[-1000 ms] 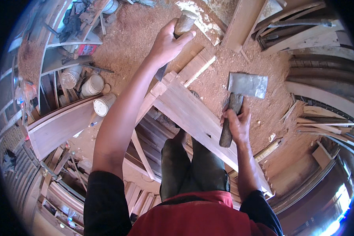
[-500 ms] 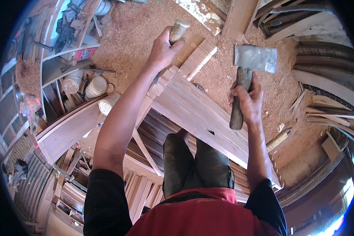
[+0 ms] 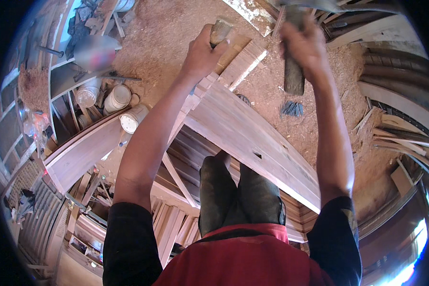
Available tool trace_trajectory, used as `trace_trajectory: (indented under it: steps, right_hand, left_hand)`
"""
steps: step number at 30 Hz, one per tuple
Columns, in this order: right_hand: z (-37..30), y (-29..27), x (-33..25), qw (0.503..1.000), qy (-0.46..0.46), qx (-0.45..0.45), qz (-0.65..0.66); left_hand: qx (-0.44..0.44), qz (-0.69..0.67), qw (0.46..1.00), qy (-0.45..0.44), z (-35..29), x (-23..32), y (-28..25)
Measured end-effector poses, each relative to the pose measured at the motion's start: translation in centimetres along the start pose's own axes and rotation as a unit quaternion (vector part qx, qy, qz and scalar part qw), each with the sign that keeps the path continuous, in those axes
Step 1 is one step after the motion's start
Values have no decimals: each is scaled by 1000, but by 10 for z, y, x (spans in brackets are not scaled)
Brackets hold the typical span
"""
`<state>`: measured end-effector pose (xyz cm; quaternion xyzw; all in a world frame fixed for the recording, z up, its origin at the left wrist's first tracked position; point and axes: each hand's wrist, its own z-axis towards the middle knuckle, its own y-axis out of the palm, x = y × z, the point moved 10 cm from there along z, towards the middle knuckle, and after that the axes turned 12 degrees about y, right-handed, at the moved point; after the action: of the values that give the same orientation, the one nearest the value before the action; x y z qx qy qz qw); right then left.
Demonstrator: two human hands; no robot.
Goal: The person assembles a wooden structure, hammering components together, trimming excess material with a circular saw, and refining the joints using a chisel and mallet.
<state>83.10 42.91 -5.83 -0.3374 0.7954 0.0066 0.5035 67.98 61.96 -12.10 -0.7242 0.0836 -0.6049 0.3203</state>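
In my left hand (image 3: 199, 56) is the thick wooden handle (image 3: 220, 32) of a chisel, its worn end pointing up. A bit of dark metal shows beside that wrist; the rest of the blade is hidden behind my forearm. My right hand (image 3: 306, 45), blurred, grips a hatchet (image 3: 294, 78) by its dark wooden handle, raised at the top of the view. Its broad metal head is smeared and partly cut off at the edge. Under my left arm lies a jointed wooden frame with a wide plank (image 3: 245, 131), which has a small dark mortise near its middle.
Several dark nails (image 3: 291, 109) lie in a pile on the sawdust floor, near a short board (image 3: 244, 65). White buckets (image 3: 117, 98) and a cluttered shelf stand at left. Curved wooden pieces (image 3: 391, 95) are stacked at right. My legs are behind the plank.
My right hand has swung the hatchet up and away, uncovering the pile of nails. The left hand stays nearly in place with its handle. A blurred round patch shows over the left shelf.
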Motion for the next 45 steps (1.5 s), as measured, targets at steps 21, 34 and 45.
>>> trace_trajectory:
  steps: [21, 34, 45]
  right_hand:
    - [-43, -21, 93, 985, 116, -127, -32]
    - [-85, -14, 126, 980, 156, -109, 56]
    - [-86, -13, 101, 984, 130, -109, 50]
  left_hand:
    - [-54, -95, 975, -193, -25, -57, -21]
    - [20, -93, 994, -52, -30, 0, -19]
    - [18, -24, 999, 19, -37, -7, -8]
